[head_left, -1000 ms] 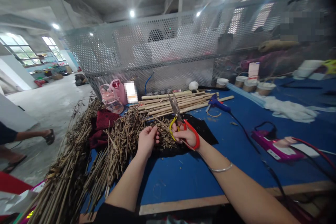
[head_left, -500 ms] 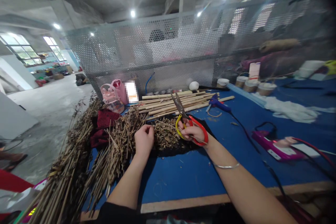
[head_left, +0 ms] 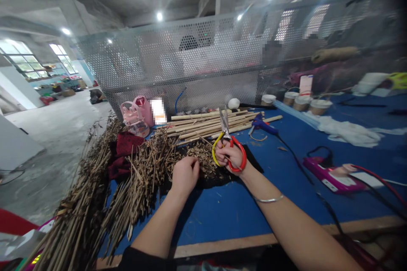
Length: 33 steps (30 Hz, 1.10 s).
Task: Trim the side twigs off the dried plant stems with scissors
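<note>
My right hand [head_left: 229,155] is closed round a pair of scissors [head_left: 224,127] with one red and one yellow handle, blades pointing up and away from me. My left hand [head_left: 186,172] is closed, its fingers curled over the near side of a heap of small dried plant pieces [head_left: 203,154]. What those fingers hold, if anything, I cannot make out. The heap lies on a black cloth [head_left: 254,159] on the blue table. Just left of my left hand lies a bundle of dried stems [head_left: 146,169] with brown seed heads.
A larger dried bundle [head_left: 79,194] hangs over the table's left edge, beside dark red cloth [head_left: 125,152]. Behind lie pale sticks [head_left: 197,123] and a blue glue gun [head_left: 263,125]. At right are a purple power strip [head_left: 333,173], white gloves [head_left: 349,131] and tubs [head_left: 321,106].
My left hand has moved right, closer to the scissors. My right hand has shifted slightly left, and the scissors have turned more upright.
</note>
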Each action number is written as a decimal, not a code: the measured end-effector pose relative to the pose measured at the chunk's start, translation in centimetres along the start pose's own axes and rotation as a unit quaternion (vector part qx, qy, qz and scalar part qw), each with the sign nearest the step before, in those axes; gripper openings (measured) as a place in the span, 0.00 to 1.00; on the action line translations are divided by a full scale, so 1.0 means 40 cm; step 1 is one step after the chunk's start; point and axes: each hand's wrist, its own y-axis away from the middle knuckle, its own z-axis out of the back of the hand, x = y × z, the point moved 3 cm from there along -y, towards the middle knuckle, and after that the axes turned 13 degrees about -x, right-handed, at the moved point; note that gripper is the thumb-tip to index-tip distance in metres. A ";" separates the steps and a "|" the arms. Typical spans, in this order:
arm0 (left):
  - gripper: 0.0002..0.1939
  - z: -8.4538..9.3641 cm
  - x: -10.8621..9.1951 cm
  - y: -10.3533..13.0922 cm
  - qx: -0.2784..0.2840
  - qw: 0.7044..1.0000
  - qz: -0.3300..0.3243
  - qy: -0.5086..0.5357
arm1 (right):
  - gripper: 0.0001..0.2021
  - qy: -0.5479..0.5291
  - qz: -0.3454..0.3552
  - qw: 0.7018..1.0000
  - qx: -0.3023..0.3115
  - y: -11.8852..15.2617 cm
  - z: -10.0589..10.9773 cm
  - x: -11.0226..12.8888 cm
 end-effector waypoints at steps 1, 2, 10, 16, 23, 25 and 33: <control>0.10 0.004 0.009 -0.004 -0.026 0.999 0.030 0.022 | 0.12 -0.009 -0.015 1.000 0.016 0.002 0.000 0.002; 0.12 0.008 0.018 -0.008 -0.050 0.996 0.060 0.045 | 0.12 -0.018 -0.031 0.999 0.034 0.005 -0.001 0.005; 0.20 0.011 0.029 -0.022 -0.081 0.917 0.246 0.305 | 0.10 -0.002 -0.101 0.977 0.187 0.034 -0.017 -0.008; 0.16 0.006 0.018 -0.015 -0.054 0.952 0.192 0.232 | 0.11 0.044 -0.074 0.981 0.175 0.025 -0.032 -0.045; 0.13 0.013 0.012 -0.016 -0.052 0.977 0.120 0.168 | 0.13 0.045 0.003 0.998 0.049 0.013 -0.018 -0.002; 0.20 0.018 0.024 -0.019 -0.076 0.972 0.148 0.168 | 0.13 0.022 0.024 0.999 0.019 0.011 -0.002 0.027; 0.19 -0.014 0.020 -0.004 -0.017 0.928 0.234 0.290 | 0.15 0.091 0.104 0.987 -0.079 -0.011 0.038 0.033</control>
